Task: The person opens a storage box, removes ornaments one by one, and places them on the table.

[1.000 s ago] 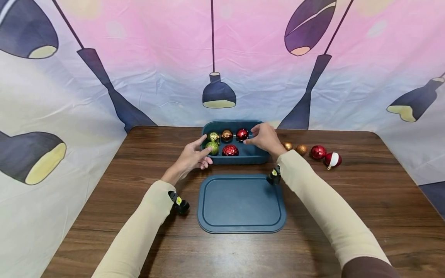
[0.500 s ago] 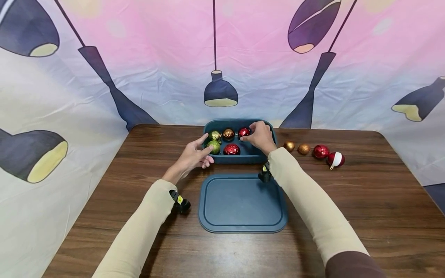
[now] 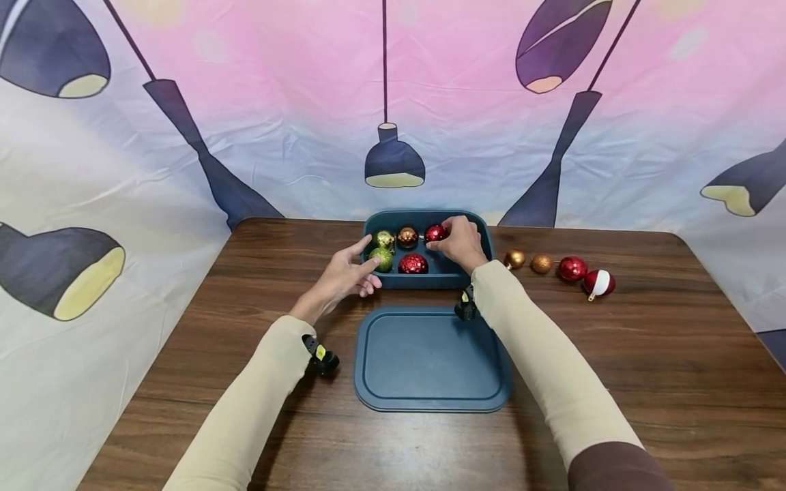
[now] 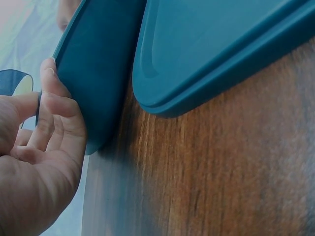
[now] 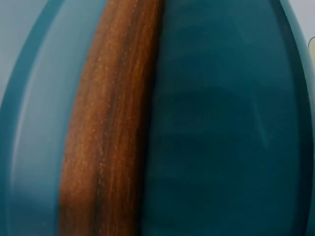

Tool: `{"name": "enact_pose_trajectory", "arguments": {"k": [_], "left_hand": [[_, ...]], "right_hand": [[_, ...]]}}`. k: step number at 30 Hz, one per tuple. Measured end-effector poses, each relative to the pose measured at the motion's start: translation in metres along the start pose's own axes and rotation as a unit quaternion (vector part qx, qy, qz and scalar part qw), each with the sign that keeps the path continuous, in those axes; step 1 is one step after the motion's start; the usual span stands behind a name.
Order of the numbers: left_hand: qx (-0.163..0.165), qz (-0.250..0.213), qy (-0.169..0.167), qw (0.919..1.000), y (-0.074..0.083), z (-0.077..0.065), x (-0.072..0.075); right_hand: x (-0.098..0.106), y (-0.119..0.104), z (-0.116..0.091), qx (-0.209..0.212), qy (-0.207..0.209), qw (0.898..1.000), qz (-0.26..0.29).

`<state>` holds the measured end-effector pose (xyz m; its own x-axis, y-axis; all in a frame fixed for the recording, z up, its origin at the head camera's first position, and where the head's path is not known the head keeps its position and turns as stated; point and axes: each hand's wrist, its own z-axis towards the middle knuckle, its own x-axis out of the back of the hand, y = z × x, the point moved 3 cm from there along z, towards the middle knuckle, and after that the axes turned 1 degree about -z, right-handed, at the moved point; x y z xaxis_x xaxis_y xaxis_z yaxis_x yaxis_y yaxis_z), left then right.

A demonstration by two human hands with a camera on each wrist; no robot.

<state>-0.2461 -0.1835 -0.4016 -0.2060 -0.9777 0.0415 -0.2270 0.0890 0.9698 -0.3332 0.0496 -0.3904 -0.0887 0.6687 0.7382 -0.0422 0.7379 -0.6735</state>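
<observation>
A dark blue-green plastic box (image 3: 454, 280) stands at the back of the table with several Christmas baubles in it. My left hand (image 3: 336, 278) holds its front left corner, thumb over the rim beside a green glitter bauble (image 3: 381, 260) and fingers along the outside, as the left wrist view also shows. My right hand (image 3: 462, 244) reaches in over the front wall and pinches a shiny red bauble (image 3: 434, 234) at the back. Near it lie a copper bauble (image 3: 407, 237), a yellow-green bauble (image 3: 384, 239) and a red sequinned bauble (image 3: 413, 263). The right wrist view does not show the hand.
The box's flat lid (image 3: 432, 358) lies in front of it on the wooden table (image 3: 663, 354). On the right are a gold bauble (image 3: 514, 258), a gold glitter bauble (image 3: 542, 264), a red bauble (image 3: 572, 269) and a red-and-white one (image 3: 600, 282). A printed cloth (image 3: 295, 150) hangs behind.
My right hand has moved left inside the box, and its fingers have closed on the shiny red bauble. The left hand has stayed at the corner. The head view has shifted slightly.
</observation>
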Motion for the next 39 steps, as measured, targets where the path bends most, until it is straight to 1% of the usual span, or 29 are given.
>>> {"name": "enact_pose_trajectory", "arguments": {"k": [9, 15, 18, 21, 25, 33, 39], "left_hand": [[0.002, -0.001, 0.001, 1.0, 0.001, 0.0, -0.001], [-0.003, -0.001, 0.0, 1.0, 0.002, 0.0, -0.002], [-0.003, 0.0, 0.001, 1.0, 0.001, 0.001, -0.001], [-0.002, 0.003, 0.002, 1.0, 0.0, 0.001, -0.001], [0.001, 0.005, 0.003, 1.0, 0.0, 0.001, 0.0], [0.002, 0.002, -0.001, 1.0, -0.001, 0.001, 0.001], [-0.003, 0.002, -0.003, 1.0, -0.001, 0.001, 0.0]], "right_hand": [[0.001, -0.001, 0.0, 0.004, 0.002, 1.0, -0.002], [0.01, -0.004, -0.004, 0.011, 0.009, 1.0, -0.009], [0.015, -0.007, -0.006, 0.019, 0.013, 1.0, -0.008], [0.021, -0.01, -0.008, 0.037, 0.017, 0.999, -0.009], [0.028, -0.01, -0.009, 0.051, 0.014, 0.999, -0.007], [0.048, -0.006, -0.014, 0.049, 0.008, 0.999, 0.005], [0.064, -0.003, -0.021, 0.054, 0.017, 0.998, -0.009]]}}
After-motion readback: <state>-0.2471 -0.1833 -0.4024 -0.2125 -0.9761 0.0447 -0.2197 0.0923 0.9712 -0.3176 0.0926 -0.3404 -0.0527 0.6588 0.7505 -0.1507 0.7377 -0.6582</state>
